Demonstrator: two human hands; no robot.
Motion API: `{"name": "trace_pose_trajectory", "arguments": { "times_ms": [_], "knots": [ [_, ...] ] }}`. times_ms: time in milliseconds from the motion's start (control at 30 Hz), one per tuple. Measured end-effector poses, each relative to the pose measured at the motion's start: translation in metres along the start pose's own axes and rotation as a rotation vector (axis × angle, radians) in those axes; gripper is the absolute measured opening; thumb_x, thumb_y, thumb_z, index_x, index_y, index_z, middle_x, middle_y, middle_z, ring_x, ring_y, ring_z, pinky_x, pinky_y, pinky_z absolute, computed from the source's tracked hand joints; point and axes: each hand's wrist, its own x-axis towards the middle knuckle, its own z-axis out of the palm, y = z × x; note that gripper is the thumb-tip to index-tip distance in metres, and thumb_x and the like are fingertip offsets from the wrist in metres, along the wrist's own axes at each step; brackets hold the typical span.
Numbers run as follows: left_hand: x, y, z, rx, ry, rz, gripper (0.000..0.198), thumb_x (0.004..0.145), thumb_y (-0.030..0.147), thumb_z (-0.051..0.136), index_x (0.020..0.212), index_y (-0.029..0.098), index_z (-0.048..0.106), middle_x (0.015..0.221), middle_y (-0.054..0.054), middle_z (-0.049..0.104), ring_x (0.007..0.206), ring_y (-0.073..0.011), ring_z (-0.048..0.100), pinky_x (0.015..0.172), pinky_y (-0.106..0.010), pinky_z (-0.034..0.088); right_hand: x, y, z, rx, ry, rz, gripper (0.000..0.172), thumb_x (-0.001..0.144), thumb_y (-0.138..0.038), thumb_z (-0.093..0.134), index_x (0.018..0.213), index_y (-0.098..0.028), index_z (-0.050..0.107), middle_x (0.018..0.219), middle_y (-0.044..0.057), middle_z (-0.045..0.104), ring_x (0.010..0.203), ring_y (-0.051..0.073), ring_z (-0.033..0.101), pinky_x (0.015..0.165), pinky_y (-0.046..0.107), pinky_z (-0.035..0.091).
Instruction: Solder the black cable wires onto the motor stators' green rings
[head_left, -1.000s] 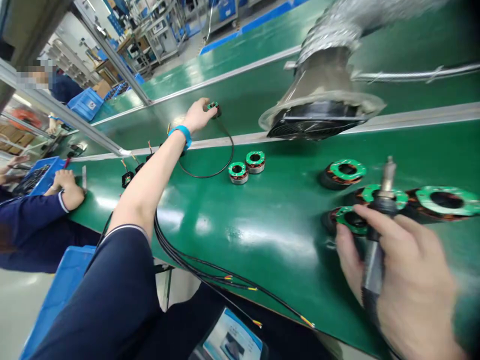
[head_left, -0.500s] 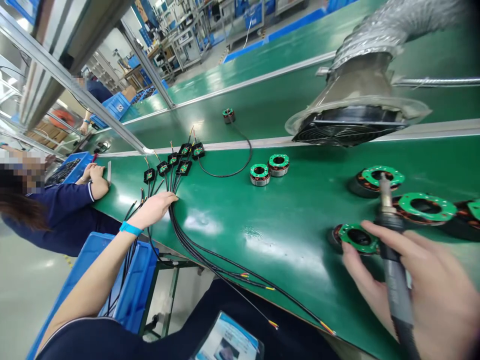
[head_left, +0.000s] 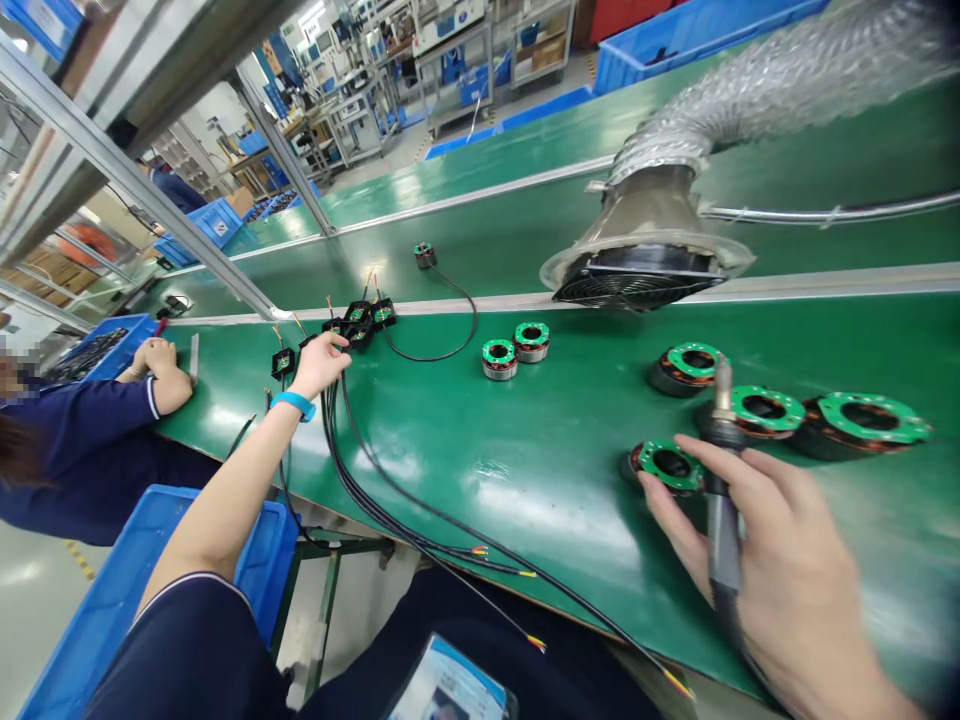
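My left hand [head_left: 321, 362] is closed in a pinch at the top of a bundle of black cables [head_left: 335, 445], with one cable running down from its fingertips. Just beyond lie several black square housings [head_left: 358, 330] with small green boards inside, partly hidden by this hand. A soldering iron [head_left: 724, 530], tip pointing up and away, is held in my right hand [head_left: 780, 560]. The thumb and forefinger of that hand reach to a motor stator [head_left: 670, 468] with a green ring board, apparently touching its near edge.
Several more stators [head_left: 765, 410] lie at the right, and two smaller ones [head_left: 531, 340] in the middle. A fume-extraction hood [head_left: 637, 275] hangs over the far edge. Blue bins [head_left: 97, 600] are at the left, near a co-worker's arm [head_left: 161, 385]. One wired stator [head_left: 424, 255] sits farther back.
My left hand has moved up along the cables toward the housings. My right hand still holds the soldering iron beside the stator. The camera view has shifted to the right.
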Motion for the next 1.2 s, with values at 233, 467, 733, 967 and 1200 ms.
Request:
{"name": "trace_pose_trajectory", "arguments": {
  "times_ms": [233,467,733,967,1200],
  "knots": [
    [-0.041,0.048,-0.024,-0.101,-0.067,0.235,0.026,0.092,0.027,0.071,0.116,0.016,0.074,0.105,-0.009,0.073,0.089,-0.0223,0.071,0.089,-0.036,0.056,0.003,-0.007,-0.006,0.051,-0.026,-0.081,0.055,0.098,-0.035,0.075,0.150,-0.038,0.057,0.120,0.011,0.063,0.100,0.028,0.071,0.088,0.042,0.061],
    [-0.166,0.165,0.002,-0.367,-0.380,0.998,0.024,0.106,0.030,0.063,0.126,0.018,0.069,0.120,-0.011,0.069,0.106,-0.0215,0.066,0.092,-0.035,0.055,0.010,-0.013,-0.007,0.042,-0.061,-0.059,0.045,0.097,-0.024,0.073,0.140,-0.026,0.061,0.121,0.011,0.061,0.103,0.025,0.069,0.088,0.039,0.062],
    [-0.211,0.277,0.063,-0.467,-0.317,1.294,0.023,0.108,0.017,0.048,0.101,0.016,0.069,0.092,-0.008,0.068,0.083,-0.0209,0.060,0.075,-0.036,0.052,0.019,-0.009,-0.017,0.151,-0.138,0.065,0.036,0.100,-0.026,0.064,0.136,-0.027,0.061,0.123,0.009,0.061,0.114,0.025,0.066,0.101,0.044,0.059],
    [-0.181,0.260,0.050,-1.146,-0.456,0.333,0.015,0.104,0.032,0.065,0.103,0.021,0.074,0.085,-0.001,0.064,0.063,-0.0102,0.058,0.056,-0.023,0.047,0.014,-0.017,-0.029,0.383,-0.188,0.149,0.044,0.094,-0.018,0.069,0.136,-0.026,0.060,0.124,0.008,0.062,0.114,0.024,0.066,0.098,0.039,0.060],
    [-0.169,0.261,0.044,-1.399,-0.566,0.155,0.028,0.096,0.045,0.075,0.089,0.017,0.074,0.079,0.000,0.059,0.058,-0.0070,0.051,0.051,-0.019,0.043,0.003,-0.052,-0.015,0.552,-0.048,0.129,0.042,0.096,-0.019,0.073,0.135,-0.028,0.061,0.119,0.007,0.065,0.108,0.021,0.068,0.095,0.036,0.061]
  ]
}}
